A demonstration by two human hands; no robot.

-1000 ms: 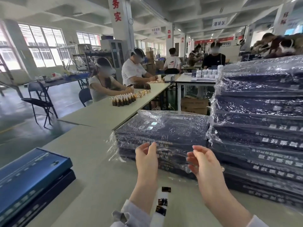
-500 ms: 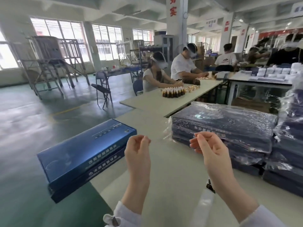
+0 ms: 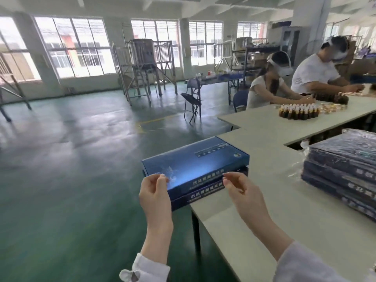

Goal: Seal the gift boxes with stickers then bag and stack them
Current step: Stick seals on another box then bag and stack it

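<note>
Blue gift boxes point(image 3: 195, 161), two in number, lie stacked flat at the near left corner of the table point(image 3: 284, 210), the lower box point(image 3: 203, 197) overhanging the table's edge above the green floor point(image 3: 71, 159). Neither box is bagged.

Both hands are raised just in front of the stack's near long side, apart from each other and not touching it. The left hand point(image 3: 155, 192) is before the near left corner of the top box. The right hand point(image 3: 242, 190) is before the near right end. On each hand the thumb and forefinger are drawn together and the other fingers curled. A faint clear film appears at the left fingertips point(image 3: 162, 177), but I cannot tell whether either hand pinches a sticker.

Bagged boxes point(image 3: 341, 163) are stacked on the table to the right, well apart from the hands. Brown bottles point(image 3: 297, 111) stand on the far table before two seated people point(image 3: 264, 88).
</note>
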